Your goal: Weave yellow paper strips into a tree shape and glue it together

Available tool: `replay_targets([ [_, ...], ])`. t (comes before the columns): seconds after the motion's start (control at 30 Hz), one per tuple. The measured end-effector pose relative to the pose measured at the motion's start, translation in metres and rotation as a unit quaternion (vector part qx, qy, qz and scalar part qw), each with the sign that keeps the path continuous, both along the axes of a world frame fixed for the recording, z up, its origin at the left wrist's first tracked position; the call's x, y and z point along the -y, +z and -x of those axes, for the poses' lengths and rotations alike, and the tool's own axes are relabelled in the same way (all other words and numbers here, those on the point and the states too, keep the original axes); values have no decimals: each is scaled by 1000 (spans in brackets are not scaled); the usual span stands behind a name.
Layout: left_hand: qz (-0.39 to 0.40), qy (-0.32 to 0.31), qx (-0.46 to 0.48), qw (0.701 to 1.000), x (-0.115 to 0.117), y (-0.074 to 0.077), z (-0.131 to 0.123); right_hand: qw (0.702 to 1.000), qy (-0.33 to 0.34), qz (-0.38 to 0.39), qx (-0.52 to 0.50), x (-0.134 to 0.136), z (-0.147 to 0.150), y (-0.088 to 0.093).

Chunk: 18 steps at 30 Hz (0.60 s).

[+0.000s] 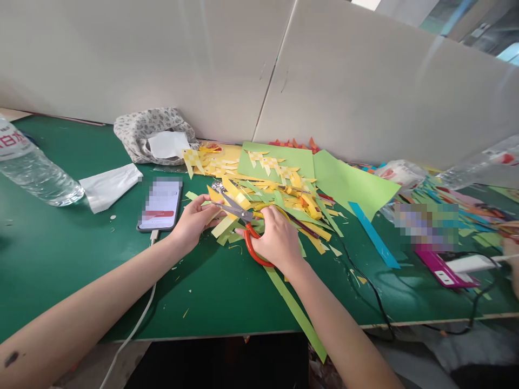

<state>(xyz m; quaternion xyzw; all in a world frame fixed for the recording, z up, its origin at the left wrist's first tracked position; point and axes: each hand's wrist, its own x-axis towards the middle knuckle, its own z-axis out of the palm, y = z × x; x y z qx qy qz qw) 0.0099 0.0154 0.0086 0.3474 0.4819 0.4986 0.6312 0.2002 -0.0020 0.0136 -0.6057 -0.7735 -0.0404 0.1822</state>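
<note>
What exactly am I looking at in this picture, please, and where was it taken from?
There is no machine here: a person works with two bare hands. The single picture comes from a camera worn on the head, looking forward and down, so both forearms reach in from the bottom edge. The right hand holds red-handled scissors; the left hand pinches a yellow paper piece at the blades. They work on a green table, over a pile of yellow and green paper strips. Left of the hands lie a phone on a cable and, farther off, a water bottle on its side. White boards stand behind the table.
</note>
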Motion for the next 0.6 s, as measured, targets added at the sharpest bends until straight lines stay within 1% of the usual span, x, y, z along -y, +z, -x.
replay_targets([
  [0.13, -13, -36, 46, 998, 1, -2, -1, 1000, -5, 8, 5, -1, -1, -1],
  [0.27, -33, -65, 49, 996, 1, -4, -1, 1000, -5, 3, -11, -3, -2, -2],
  [0.6, -39, -89, 49, 994, 4, -5, -4, 1000, 4, 0, -6, -2, -2, -1],
])
